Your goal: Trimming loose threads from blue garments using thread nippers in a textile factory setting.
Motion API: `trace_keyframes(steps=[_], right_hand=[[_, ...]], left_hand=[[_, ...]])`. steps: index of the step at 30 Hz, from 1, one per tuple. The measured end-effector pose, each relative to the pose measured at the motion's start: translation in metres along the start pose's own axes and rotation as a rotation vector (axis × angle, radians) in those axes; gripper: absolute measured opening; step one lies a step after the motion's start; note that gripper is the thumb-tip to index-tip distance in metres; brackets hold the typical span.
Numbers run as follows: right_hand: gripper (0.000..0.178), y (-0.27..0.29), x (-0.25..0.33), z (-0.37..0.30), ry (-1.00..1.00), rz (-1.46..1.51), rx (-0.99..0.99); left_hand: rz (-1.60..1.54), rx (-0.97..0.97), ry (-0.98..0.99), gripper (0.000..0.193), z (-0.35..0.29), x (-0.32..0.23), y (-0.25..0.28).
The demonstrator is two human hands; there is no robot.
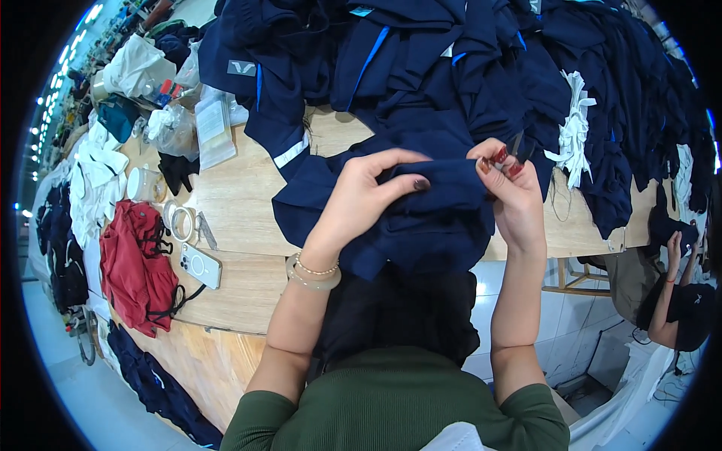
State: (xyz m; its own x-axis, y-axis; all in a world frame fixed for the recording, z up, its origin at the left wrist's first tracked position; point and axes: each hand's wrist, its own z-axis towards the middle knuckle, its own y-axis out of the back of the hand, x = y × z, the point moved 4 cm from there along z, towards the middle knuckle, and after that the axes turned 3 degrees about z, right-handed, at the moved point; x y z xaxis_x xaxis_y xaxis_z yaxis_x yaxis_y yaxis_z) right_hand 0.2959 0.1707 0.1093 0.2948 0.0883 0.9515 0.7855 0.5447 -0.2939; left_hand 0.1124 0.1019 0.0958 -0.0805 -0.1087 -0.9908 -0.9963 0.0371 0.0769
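Navy garment (451, 199) is at the table's near edge, centre, raised between both hands. Smooth matte woven, soft folds, top fold pulled into a roughly straight edge. Some motion blur.

Left hand (376, 184): half-closed, thumb on top of the fold, fingertips partly hidden behind it; has hold of the cloth, firmness can't be told. Beaded bracelet plus thick pale smooth bangle (313, 283) on that wrist.

Right hand (516, 188): fingers curled in, thumb and index pinching the garment's right end. Dark pointed item (516, 141) sticks up at those fingers, too small to identify.

Far side: heaped navy garments (429, 71), same fabric, crumpled, narrow bright-blue strips showing. Far right on the heap: bundle of white strips (574, 139), flat, ribbon-like, tangled.

Left on the light wood-grain table (241, 293): wrinkled red garment (138, 259) with black cords, pale phone (201, 267) with a ring on its back, round tape roll (183, 225). Farther left: crinkled clear plastic bag (173, 134).
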Motion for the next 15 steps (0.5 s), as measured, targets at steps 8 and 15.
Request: trace_keyframes(steps=[8,15], right_hand=[[0.012,0.021,-0.022,0.02,-0.08,-0.055,-0.074],[0.02,0.008,-0.014,0.019,0.133,-0.325,-0.294]], left_hand=[[-0.614,0.054,-0.01,0.028,-0.015,0.025,-0.004],[-0.827,-0.067,0.117,0.03,-0.018,0.02,-0.006]])
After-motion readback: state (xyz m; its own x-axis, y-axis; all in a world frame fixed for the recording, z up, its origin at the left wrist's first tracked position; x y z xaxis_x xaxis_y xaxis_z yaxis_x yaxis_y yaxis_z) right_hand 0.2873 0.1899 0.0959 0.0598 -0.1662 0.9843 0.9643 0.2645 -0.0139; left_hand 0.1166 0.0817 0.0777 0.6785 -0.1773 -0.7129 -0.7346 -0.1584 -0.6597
